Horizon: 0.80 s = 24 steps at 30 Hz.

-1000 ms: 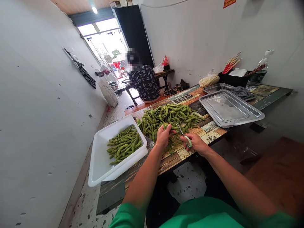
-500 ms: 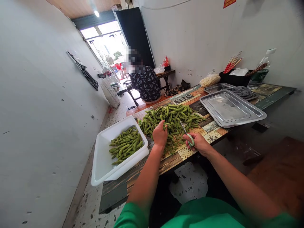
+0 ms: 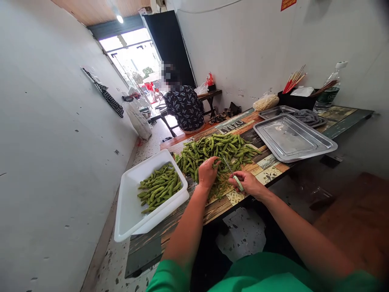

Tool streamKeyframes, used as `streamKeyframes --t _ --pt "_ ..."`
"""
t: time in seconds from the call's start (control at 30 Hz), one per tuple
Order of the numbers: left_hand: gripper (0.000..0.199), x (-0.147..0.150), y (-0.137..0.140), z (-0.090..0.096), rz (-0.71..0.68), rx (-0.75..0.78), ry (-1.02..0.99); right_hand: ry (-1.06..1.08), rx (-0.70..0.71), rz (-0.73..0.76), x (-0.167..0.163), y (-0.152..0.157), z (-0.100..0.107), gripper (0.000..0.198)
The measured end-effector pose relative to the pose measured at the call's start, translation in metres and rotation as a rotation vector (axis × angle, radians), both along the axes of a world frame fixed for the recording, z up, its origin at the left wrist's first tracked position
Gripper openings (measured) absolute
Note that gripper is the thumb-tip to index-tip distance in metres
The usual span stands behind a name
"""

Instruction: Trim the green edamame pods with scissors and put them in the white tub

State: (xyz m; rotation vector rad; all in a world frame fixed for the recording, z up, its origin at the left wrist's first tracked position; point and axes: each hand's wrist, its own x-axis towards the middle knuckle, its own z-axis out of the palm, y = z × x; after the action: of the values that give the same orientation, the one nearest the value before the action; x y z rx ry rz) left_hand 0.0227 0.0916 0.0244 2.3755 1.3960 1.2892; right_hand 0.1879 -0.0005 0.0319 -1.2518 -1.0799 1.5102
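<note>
A heap of green edamame pods (image 3: 209, 148) lies on the patterned table (image 3: 215, 209). At the heap's near edge my left hand (image 3: 208, 173) is closed, its fingertips pinching a green pod that is mostly hidden. My right hand (image 3: 247, 184) grips a pair of scissors (image 3: 237, 183) by the pale green handles. The blades point up and away, close to the fingers of my left hand. Small green trimmings (image 3: 220, 187) are scattered between and below the hands. To the left, a white plastic tub (image 3: 126, 207) contains more pods (image 3: 159, 186).
On the right are a metal tray (image 3: 293, 140), a second tray holding a grey cloth (image 3: 306, 117), a black box of skewers (image 3: 291, 100) and a plastic bottle (image 3: 331, 89). A bag (image 3: 266, 102) lies by the wall. Another person (image 3: 184, 107) sits beyond the table.
My right hand has moved left, bringing the scissor blades up close to my left hand. My left hand has shifted slightly right with its pod. The view has turned a little.
</note>
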Motion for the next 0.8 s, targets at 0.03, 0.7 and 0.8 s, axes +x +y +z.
streamKeyframes --t 0.03,0.7,0.8 --pt "0.016 0.001 -0.001 -0.001 -0.031 0.000 -0.003 -0.007 -0.005 -0.002 -0.001 0.000 0.000 0.049" --pt "0.024 0.005 -0.013 0.008 -0.212 -0.461 -0.207 -0.098 0.121 0.022 0.005 0.005 -0.013 0.039" --pt "0.031 0.007 -0.012 0.008 -0.239 -0.621 -0.610 -0.058 0.064 0.027 0.004 0.006 -0.010 0.041"
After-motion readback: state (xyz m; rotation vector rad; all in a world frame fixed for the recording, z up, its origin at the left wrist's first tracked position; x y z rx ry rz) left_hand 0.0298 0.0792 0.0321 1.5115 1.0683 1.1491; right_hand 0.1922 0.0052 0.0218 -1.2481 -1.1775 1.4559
